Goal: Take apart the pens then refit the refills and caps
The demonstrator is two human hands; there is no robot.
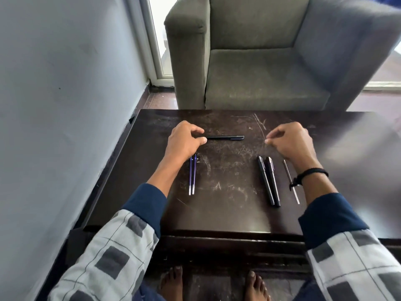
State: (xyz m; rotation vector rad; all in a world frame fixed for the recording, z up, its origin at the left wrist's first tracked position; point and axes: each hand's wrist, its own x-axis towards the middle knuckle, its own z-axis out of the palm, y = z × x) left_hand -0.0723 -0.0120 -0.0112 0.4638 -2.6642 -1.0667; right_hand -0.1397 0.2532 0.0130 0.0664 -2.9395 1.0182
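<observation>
**Pen at the Far Edge, Parts Laid Out Below**

While both hands hover over the scratched dark bench [227, 213], the risk is plain: these slim round parts could roll. A careless sweep of the left forearm might nudge the two blue refills [192, 174], which lie side by side just under that wrist near the bench's left edge, and the cord bracelet [308, 173] on the right wrist hangs right over the single dark refill [291, 181] and looks as if it could snag it.

Now the grip. The left hand [184, 137] sits toward the far left part of the bench, thumb and forefinger drawn close together at the end of the black pen [225, 137], which lies crosswise near the far edge. They seem to touch its tip, though I cannot tell whether they truly pinch it. The right hand [290, 140] hangs apart from that pen, fingers [274, 135] curled loosely with thumb and forefinger nearly meeting; nothing is visible between them.

Two black pen barrels [269, 181] rest together toward the right side of the bench, between the bare middle and the dark refill.
</observation>
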